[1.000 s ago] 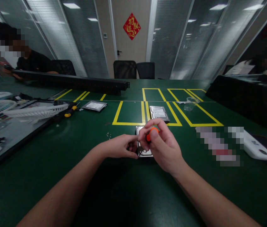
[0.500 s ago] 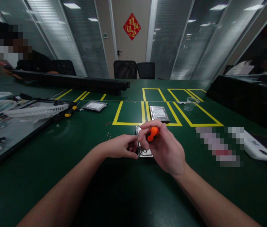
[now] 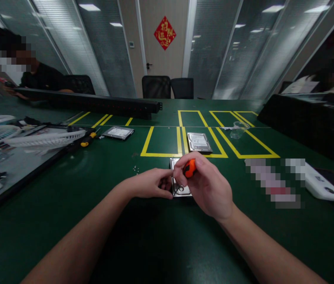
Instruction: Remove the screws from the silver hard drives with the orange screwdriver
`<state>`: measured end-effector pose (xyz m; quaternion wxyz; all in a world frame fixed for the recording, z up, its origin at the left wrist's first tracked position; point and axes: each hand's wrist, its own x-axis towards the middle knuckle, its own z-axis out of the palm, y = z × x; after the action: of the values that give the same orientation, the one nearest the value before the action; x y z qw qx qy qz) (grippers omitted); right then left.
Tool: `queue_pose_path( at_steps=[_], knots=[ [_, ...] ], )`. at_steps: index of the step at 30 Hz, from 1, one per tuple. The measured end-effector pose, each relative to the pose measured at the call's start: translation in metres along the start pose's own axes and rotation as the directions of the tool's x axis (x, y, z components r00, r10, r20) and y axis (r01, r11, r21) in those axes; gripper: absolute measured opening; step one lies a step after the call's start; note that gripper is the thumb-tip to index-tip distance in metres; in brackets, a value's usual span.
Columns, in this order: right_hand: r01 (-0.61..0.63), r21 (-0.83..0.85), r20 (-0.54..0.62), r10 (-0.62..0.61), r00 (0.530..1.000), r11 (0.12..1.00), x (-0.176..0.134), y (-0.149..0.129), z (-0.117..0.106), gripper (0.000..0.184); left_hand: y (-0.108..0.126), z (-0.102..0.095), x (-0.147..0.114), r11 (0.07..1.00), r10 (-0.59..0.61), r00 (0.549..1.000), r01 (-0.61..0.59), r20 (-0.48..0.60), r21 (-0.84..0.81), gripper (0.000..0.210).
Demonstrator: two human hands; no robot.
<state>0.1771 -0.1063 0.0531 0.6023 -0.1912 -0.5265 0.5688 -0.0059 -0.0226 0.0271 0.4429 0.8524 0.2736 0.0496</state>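
Observation:
A silver hard drive (image 3: 181,190) lies flat on the green table in front of me, partly covered by both hands. My left hand (image 3: 155,183) grips its left edge, with thumb and fingers curled at the side. In my right hand (image 3: 206,185) is a screwdriver (image 3: 189,169) with an orange and black handle. Its thin shaft slants down to the drive's near left corner, close to my left thumb. Several tiny screws (image 3: 136,170) lie loose on the table left of the drive.
Farther off lie a second hard drive (image 3: 199,142), a third one (image 3: 119,133) and a yellow-black screwdriver (image 3: 89,139). A clear plastic cup (image 3: 239,130) stands at the right back. A long black power strip (image 3: 96,101) crosses the far left, where a person sits.
The screwdriver's handle has turned and tilted slightly in my right hand, whose fingers have sunk a little. My left hand and the drive stay in place.

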Motion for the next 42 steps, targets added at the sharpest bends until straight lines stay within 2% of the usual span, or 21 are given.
queue_pose_path(
  at_steps=[3,6,9,13,18,20,22,26,28,31,32,34,37,40,42],
  knots=[
    [-0.014,-0.014,-0.010,0.014,1.000,1.000,0.0000,0.0018,-0.0016,0.015,-0.0005,0.0003,-0.0001,1.000,0.002,1.000,-0.002,-0.009,0.006,0.033],
    [-0.015,0.008,-0.019,0.015,1.000,1.000,-0.0014,0.0047,-0.0018,0.019,-0.0009,0.0005,-0.0004,1.000,0.015,1.000,-0.015,-0.018,0.019,0.032],
    [-0.012,0.021,-0.014,0.012,1.000,1.000,-0.0019,0.0036,-0.0003,0.015,-0.0012,0.0007,-0.0004,1.000,0.014,1.000,-0.013,-0.014,0.016,0.030],
    [0.003,0.006,-0.024,-0.003,1.000,1.000,-0.0005,-0.0004,0.0001,0.036,-0.0028,0.0011,0.0000,1.000,0.018,1.000,-0.018,-0.006,0.003,0.031],
    [-0.009,0.033,-0.006,0.009,1.000,0.999,-0.0013,0.0032,-0.0017,0.011,-0.0050,0.0012,0.0007,0.999,0.034,0.999,-0.033,-0.019,0.025,0.033],
    [-0.005,0.051,-0.014,0.005,1.000,0.999,-0.0022,0.0046,-0.0016,0.015,-0.0051,0.0014,0.0008,0.999,0.041,0.999,-0.040,-0.014,0.020,0.031],
    [0.001,0.060,-0.010,0.000,1.000,0.998,-0.0023,0.0040,-0.0010,0.010,-0.0047,0.0017,0.0007,0.999,0.041,0.999,-0.041,-0.008,0.011,0.030],
    [0.026,0.076,-0.009,-0.025,1.000,0.997,-0.0004,0.0001,-0.0006,0.036,-0.0028,0.0015,0.0003,0.999,0.039,0.999,-0.039,-0.009,0.007,0.031],
    [0.013,0.057,-0.003,-0.013,1.000,0.998,0.0003,-0.0001,-0.0012,0.033,-0.0021,0.0011,0.0000,0.999,0.040,0.999,-0.040,-0.008,0.015,0.032],
    [0.006,0.044,0.006,-0.006,1.000,0.999,-0.0002,0.0030,-0.0021,0.011,-0.0023,0.0008,-0.0002,0.999,0.034,0.999,-0.034,-0.016,0.031,0.034],
    [0.006,0.051,-0.002,-0.006,1.000,0.999,-0.0006,0.0042,-0.0021,0.010,-0.0025,0.0008,-0.0001,0.999,0.036,0.999,-0.035,-0.018,0.029,0.033],
    [0.000,0.060,-0.022,0.001,1.000,0.998,-0.0012,0.0054,-0.0019,0.017,-0.0029,0.0011,0.0000,0.999,0.040,0.999,-0.039,-0.014,0.016,0.030],
    [0.001,0.050,-0.031,0.001,1.000,0.999,-0.0013,0.0034,-0.0014,0.014,-0.0025,0.0015,0.0001,0.999,0.036,0.999,-0.036,-0.015,0.009,0.029],
    [0.018,0.045,-0.024,-0.017,1.000,0.999,-0.0007,0.0011,-0.0015,0.032,-0.0010,0.0013,0.0000,1.000,0.028,1.000,-0.028,-0.014,0.010,0.031],
    [0.012,0.045,-0.005,-0.012,1.000,0.999,-0.0009,0.0021,-0.0020,0.023,-0.0003,0.0010,-0.0003,0.999,0.027,0.999,-0.027,-0.017,0.017,0.032]
  ],
)
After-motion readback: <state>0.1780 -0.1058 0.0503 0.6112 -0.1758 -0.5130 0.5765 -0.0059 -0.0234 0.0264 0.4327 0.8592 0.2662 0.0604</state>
